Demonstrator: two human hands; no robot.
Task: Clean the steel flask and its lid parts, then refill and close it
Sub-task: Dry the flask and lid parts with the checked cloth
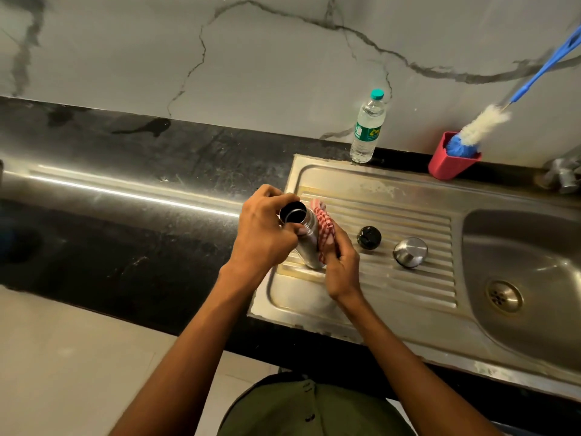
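The steel flask [304,239] stands on the ribbed drainboard [405,278], its dark mouth uncovered. My left hand [262,232] grips it around the neck. My right hand [341,262] holds a red-and-white checked cloth [323,226] against the flask's right side. A black inner stopper [369,237] and a steel cap [410,252] lie on the drainboard to the right of the flask, apart from both hands.
A clear plastic water bottle [367,127] with a green cap stands at the back. A red holder [452,158] carries a blue-handled bottle brush [481,124]. The sink basin [528,275] and tap [566,174] are at the right; black counter [125,199] lies to the left.
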